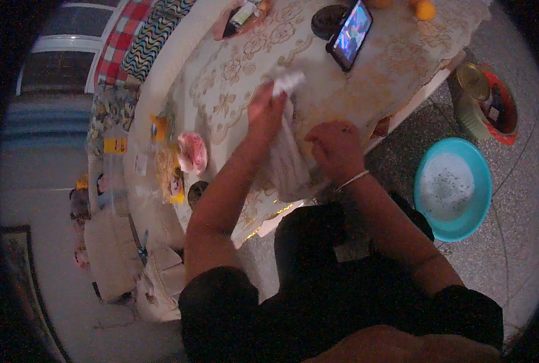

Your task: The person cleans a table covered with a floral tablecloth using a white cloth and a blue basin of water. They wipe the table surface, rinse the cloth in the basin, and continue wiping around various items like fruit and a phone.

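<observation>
My left hand (267, 109) grips the top of a pale cloth (289, 159) above a table with a floral lace tablecloth (233, 68). A bunched white end of the cloth sticks out past the fingers, blurred. From there the cloth hangs towards the table's near edge, between my forearms. My right hand (337, 143), a thin bracelet at its wrist, is just right of the cloth. Its fingers are curled, and I cannot tell whether they hold anything. Beyond both hands a tablet or phone (353, 34) with a lit screen leans against a dark round object (328, 22).
On the floor to the right stand a turquoise basin (482, 190) of foamy water and a red-rimmed container (507, 104) with a round lid. A pink crumpled item (192, 152) and yellow packets (160, 127) lie left. An orange (425, 10) and a pink tray (221, 31) sit far back.
</observation>
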A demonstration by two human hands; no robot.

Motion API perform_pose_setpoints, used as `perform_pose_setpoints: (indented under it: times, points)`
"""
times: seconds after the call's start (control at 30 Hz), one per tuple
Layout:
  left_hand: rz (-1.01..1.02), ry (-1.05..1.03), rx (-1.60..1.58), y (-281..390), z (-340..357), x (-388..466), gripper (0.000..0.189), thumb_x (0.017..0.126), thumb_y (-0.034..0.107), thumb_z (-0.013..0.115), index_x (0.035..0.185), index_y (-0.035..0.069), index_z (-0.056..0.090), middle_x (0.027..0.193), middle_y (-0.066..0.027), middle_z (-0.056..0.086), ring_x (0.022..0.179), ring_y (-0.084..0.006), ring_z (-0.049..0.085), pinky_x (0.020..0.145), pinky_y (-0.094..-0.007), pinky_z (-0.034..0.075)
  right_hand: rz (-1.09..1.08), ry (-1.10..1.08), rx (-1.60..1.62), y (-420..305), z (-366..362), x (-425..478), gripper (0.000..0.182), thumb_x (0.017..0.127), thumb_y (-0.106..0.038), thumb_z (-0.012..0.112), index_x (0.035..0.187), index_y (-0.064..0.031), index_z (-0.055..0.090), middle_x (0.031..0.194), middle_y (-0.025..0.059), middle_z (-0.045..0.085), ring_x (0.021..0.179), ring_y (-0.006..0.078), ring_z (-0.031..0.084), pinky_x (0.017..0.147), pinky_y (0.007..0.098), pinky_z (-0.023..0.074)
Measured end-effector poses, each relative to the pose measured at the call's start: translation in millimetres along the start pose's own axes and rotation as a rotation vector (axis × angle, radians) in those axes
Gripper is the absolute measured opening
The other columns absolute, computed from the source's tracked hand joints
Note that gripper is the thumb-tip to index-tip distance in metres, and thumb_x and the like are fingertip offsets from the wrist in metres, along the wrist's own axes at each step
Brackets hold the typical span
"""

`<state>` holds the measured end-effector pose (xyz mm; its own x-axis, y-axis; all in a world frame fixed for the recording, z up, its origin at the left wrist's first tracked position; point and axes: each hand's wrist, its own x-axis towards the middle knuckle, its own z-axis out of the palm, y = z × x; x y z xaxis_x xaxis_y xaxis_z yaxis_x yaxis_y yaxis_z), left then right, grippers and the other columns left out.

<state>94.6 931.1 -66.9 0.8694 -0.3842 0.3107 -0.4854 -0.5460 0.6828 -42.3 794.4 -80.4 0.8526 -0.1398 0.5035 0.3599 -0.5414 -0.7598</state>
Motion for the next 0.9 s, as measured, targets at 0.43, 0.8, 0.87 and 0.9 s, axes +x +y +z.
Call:
perform_pose_setpoints:
  times: [0.43, 0.8, 0.87, 0.9]
  points:
    - [0.279, -0.368, 0.494, 10.5, -12.9, -30.3, 0.051, 0.077, 0.019, 0.052, 0.123, 0.007, 0.035, 0.125, -0.0127, 0.039, 0.114, -0.0289, 0.038, 0.095, -0.0357, 0.031, -0.009, 0.092, -0.104, -1.3, 2.8, -7.5, 0.013, 0.069, -0.010, 0.054, 0.082, -0.0120, 0.056, 0.086, 0.0047, 0.058, 0.085, 0.0222, 0.053, 0.083, 0.0375, 0.0306]
    - [0.003, -0.073, 0.460, -57.7, -61.1, -68.4, 0.051, 0.081, 0.023, 0.051, 0.125, 0.004, 0.033, 0.128, -0.0193, 0.033, 0.119, -0.0346, 0.030, 0.097, -0.0389, 0.027, 0.036, -0.060, -0.261, 4.4, 7.9, -6.9, 0.014, 0.065, -0.012, 0.053, 0.079, -0.0127, 0.057, 0.083, 0.0041, 0.058, 0.084, 0.0217, 0.053, 0.083, 0.0391, 0.0321]
    - [0.075, -0.036, 0.823, -134.0, -87.2, -21.6, 0.055, 0.083, 0.036, 0.043, 0.127, 0.005, 0.030, 0.129, -0.0192, 0.031, 0.120, -0.0346, 0.029, 0.097, -0.0397, 0.027, 0.035, -0.089, -0.230, -2.5, 9.1, -5.7, 0.014, 0.065, -0.013, 0.053, 0.078, -0.0129, 0.057, 0.082, 0.0041, 0.057, 0.083, 0.0215, 0.053, 0.083, 0.0388, 0.0323]
    - [0.021, -0.034, 0.911, -155.9, -86.0, 4.8, 0.058, 0.083, 0.041, 0.040, 0.128, 0.006, 0.029, 0.131, -0.0179, 0.029, 0.120, -0.0346, 0.028, 0.097, -0.0413, 0.027, 0.028, -0.089, -0.204, 0.3, 9.2, -5.2, 0.014, 0.065, -0.013, 0.053, 0.078, -0.0130, 0.057, 0.082, 0.0041, 0.057, 0.083, 0.0214, 0.053, 0.083, 0.0386, 0.0323]
